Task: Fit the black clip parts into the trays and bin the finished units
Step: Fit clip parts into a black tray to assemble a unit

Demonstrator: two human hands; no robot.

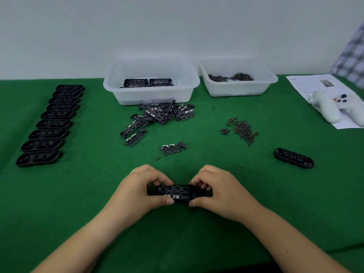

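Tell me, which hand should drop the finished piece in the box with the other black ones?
Probably left: the left hand is slightly nearer the bin; both hold the unit.

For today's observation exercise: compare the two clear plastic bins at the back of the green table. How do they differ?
The left bin holds a few large black assembled units; the right bin holds two heaps of small dark screw-like pieces. The left bin looks larger and deeper and stands nearer the person; the right bin is shallower. Both are translucent white, rectangular, open-topped and mostly unfilled.
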